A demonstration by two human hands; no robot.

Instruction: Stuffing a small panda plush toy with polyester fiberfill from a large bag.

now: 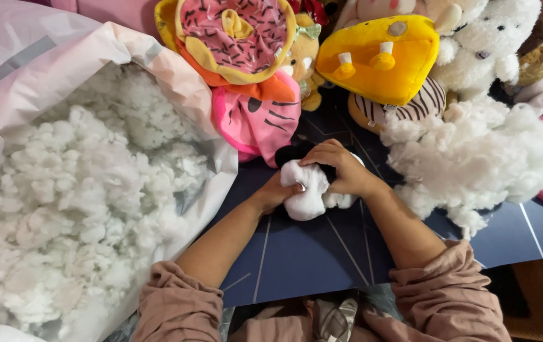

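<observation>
Both hands, left hand (276, 192) and right hand (342, 170), are clamped on a small white soft toy (309, 190) mid-worktop (322, 253). Looks light and squishy, so I'd grip its body, not the floppy bits.

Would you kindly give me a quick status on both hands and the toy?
Left hand and right hand both gripping small white plush toy. Toy over blue mat. Loose stuffing at right, nothing blocking.

A dark navy bench (322, 253) marked with thin pale lines fills the middle ground, evenly lit from above. Beyond its near right edge shows a strip of brown floor (537, 304), dim and in shadow.
</observation>
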